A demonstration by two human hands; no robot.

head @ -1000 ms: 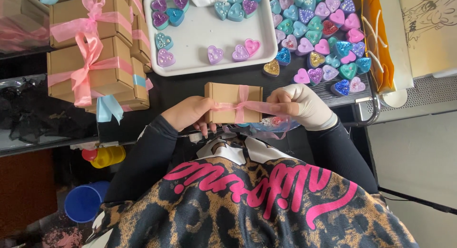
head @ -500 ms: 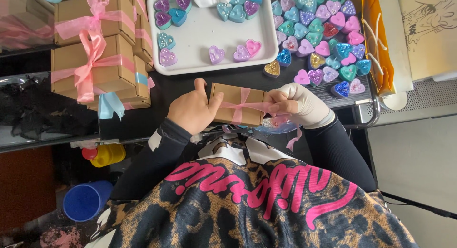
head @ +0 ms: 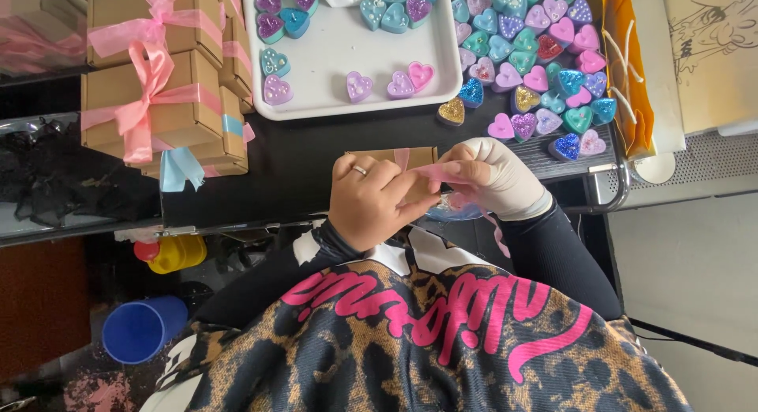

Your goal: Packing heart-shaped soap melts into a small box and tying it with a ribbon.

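Tying a pink ribbon (head: 439,172) around a small kraft cardboard box (head: 392,155) is the step judged to be in hand. The box is held at the near edge of the dark worktop (head: 308,163), just below the white tray (head: 347,104), and is largely hidden by the hands. The left hand (head: 369,203), bare and wearing a ring, is closed over the box front, fingers pressing box and ribbon. The right hand (head: 496,177), in a white glove, is pinched together on the ribbon strand.

Advice, offered as judgement: the ribbon is best kept taut and flat across the lid while the box is pinned steady; the crossing is best centred before the knot is drawn, and the loose tail hanging toward the lap is best kept clear of the knot.

Count:
- Box in hand: one.
- Finished kraft boxes (head: 150,104), stacked at left: at least four visible, two with pink bows on top; the full number cannot be told.
- Light blue ribbon ends (head: 180,167): one bunch visible on the lower stack.
- Heart-shaped pieces on the tray (head: 359,86): about eleven, in purple, blue and pink.
- Heart-shaped pieces loose on the worktop at right (head: 537,79): roughly thirty; overlap prevents an exact count.
- Blue cup (head: 142,329): one, below left.
- Yellow bottle with red cap (head: 172,252): one.
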